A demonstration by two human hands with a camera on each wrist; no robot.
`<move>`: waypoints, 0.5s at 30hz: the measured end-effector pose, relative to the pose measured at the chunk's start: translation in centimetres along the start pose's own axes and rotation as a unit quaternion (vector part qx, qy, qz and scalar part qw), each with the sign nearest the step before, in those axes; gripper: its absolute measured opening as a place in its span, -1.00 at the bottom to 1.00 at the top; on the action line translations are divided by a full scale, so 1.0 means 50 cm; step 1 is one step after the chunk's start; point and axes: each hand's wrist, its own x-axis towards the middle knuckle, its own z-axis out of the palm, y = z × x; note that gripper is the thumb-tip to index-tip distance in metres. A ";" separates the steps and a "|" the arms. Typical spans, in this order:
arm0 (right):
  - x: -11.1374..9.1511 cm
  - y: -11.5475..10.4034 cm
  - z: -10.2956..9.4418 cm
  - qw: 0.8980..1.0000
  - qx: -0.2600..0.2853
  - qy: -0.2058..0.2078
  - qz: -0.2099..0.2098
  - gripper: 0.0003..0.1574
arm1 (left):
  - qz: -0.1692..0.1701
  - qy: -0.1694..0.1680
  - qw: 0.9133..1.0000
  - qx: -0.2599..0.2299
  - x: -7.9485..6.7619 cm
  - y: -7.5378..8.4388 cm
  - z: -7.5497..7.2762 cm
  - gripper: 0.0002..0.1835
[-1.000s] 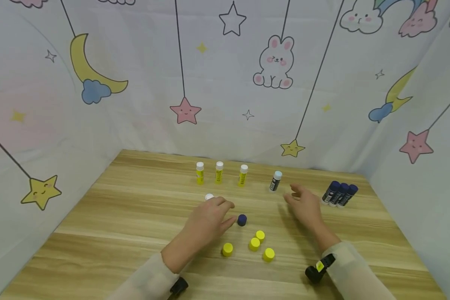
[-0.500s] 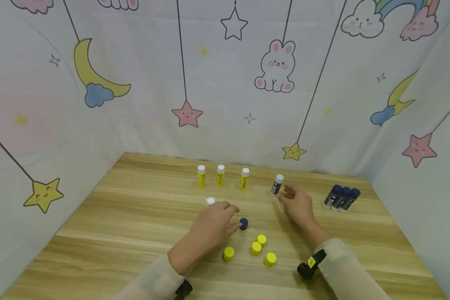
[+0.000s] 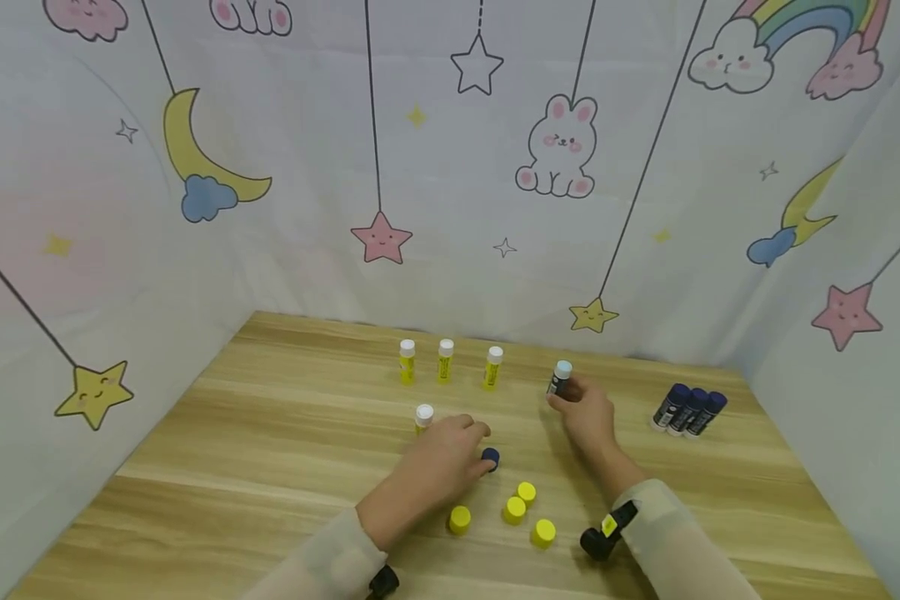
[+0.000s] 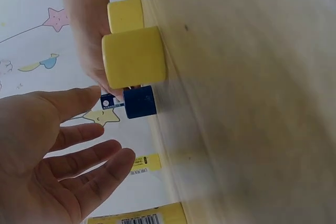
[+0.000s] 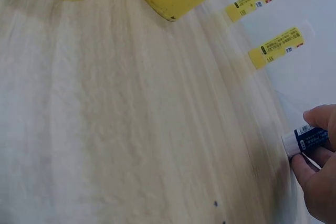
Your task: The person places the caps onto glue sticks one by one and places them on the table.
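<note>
The navy glue stick (image 3: 557,387) stands in the thumb-and-finger pinch of the right hand (image 3: 589,417); an uneven pull could tip it. The left hand (image 3: 441,457), fingers loose and holding nothing, might bump the navy cap (image 3: 491,457) near its thumb.

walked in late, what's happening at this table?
A person's right hand grips a white-topped dark blue tube standing upright on the table. Their left hand is beside a loose dark blue cap, not gripping it. Four yellow caps sit nearer the person. Four white-topped yellow tubes stand farther back, one partly hidden by the left hand; three blue-capped tubes stand far right.
</note>
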 end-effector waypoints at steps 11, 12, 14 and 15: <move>0.001 0.004 0.004 0.999 -0.035 0.013 0.000 -0.55 | -0.012 -0.074 0.997 -0.021 0.021 0.008 0.017 -0.61; 0.001 0.004 0.004 0.999 -0.035 0.013 0.000 -0.55 | -0.013 -0.079 0.997 -0.021 0.023 0.008 0.018 -0.62; 0.000 0.002 0.003 0.999 -0.035 0.014 0.000 -0.55 | -0.013 -0.084 0.996 -0.023 0.027 0.008 0.017 -0.63; 0.000 0.002 0.003 0.999 -0.037 0.015 -0.002 -0.55 | -0.012 -0.088 0.996 -0.023 0.029 0.008 0.017 -0.63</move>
